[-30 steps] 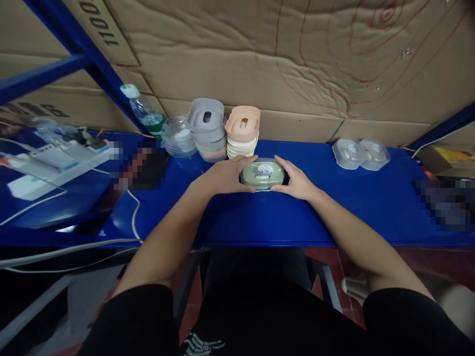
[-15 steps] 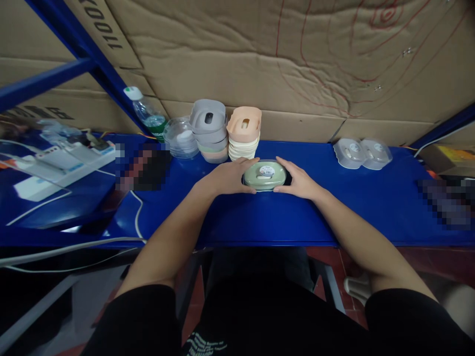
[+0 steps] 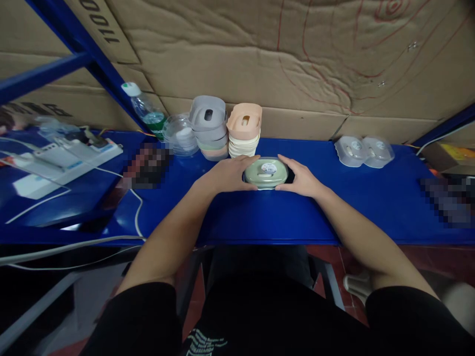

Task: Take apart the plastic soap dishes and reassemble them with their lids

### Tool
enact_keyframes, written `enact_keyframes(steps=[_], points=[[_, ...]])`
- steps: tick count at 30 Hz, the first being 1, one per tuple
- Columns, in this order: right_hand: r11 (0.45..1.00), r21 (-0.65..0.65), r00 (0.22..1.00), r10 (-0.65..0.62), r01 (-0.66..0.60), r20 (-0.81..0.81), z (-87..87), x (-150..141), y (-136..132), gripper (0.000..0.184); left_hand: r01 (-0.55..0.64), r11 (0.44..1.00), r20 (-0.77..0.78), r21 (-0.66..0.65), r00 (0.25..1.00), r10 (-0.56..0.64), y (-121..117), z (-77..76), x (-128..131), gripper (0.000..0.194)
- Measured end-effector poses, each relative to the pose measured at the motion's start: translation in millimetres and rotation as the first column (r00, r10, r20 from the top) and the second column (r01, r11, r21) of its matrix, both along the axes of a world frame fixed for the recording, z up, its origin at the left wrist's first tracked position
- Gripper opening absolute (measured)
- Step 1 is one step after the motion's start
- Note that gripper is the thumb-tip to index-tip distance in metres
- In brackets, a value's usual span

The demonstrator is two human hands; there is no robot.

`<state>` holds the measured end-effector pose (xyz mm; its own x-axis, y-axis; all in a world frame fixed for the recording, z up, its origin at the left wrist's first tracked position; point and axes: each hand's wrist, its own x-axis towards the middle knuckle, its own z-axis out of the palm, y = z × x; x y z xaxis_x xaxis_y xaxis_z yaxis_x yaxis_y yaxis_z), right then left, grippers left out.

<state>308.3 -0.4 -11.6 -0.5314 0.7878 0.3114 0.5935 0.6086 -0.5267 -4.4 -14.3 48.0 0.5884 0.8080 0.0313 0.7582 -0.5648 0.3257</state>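
Note:
Between my two hands is a pale green soap box [image 3: 265, 172] with a clear lid and a round white label on top. My left hand [image 3: 232, 174] grips its left end, thumb at the near side and fingers at the far side. On the right end, my right hand [image 3: 301, 179] holds it the same way. Behind my left hand rise two stacks of soap box trays, a grey stack [image 3: 208, 121] and a peach and cream stack [image 3: 245, 123]. Clear lids [image 3: 180, 136] lie nested left of the grey stack.
Two lidded grey soap boxes [image 3: 363, 151] stand side by side at the back right of the blue table [image 3: 267, 222]. At the back left are a water bottle [image 3: 146, 113] and a white power strip [image 3: 70, 168] with cables. A cardboard wall [image 3: 260, 54] closes the back.
The view has shifted slightly. Both hands keep the same grip on the green soap box, which has hardly moved on the table.

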Motion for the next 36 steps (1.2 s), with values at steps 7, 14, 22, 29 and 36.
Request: enact_keyframes(steps=[7, 14, 22, 29, 36], points=[[1.0, -0.013, 1.0, 0.002, -0.002, 0.02, -0.3, -2.3, -0.2, 0.118, 0.028, 0.999, 0.049, 0.022, 0.998, -0.029, 3.8, -4.2, -5.1, 0.099], [1.0, -0.029, 0.997, 0.004, -0.002, 0.075, -0.2, -3.1, -1.0, 0.118, 0.016, 1.0, 0.034, -0.019, 0.999, -0.015, 3.4, -4.0, -4.3, 0.103], [0.999, -0.024, 0.998, 0.04, -0.039, 0.039, 1.1, -3.7, -2.5, 0.117, 0.011, 0.999, 0.007, -0.052, 1.0, -0.011, 5.4, -6.4, -4.7, 0.107], [0.996, -0.011, 0.996, 0.093, -0.093, 0.007, 5.7, -4.1, -5.6, 0.096, -0.024, 0.995, -0.048, -0.096, 0.999, 0.019, 3.9, -2.6, -0.7, 0.117], [0.997, -0.031, 0.997, 0.072, -0.072, -0.014, 3.6, -2.1, -2.9, 0.1, -0.014, 0.995, -0.061, -0.094, 0.998, 0.008, 5.6, -10.0, 3.7, 0.118]])
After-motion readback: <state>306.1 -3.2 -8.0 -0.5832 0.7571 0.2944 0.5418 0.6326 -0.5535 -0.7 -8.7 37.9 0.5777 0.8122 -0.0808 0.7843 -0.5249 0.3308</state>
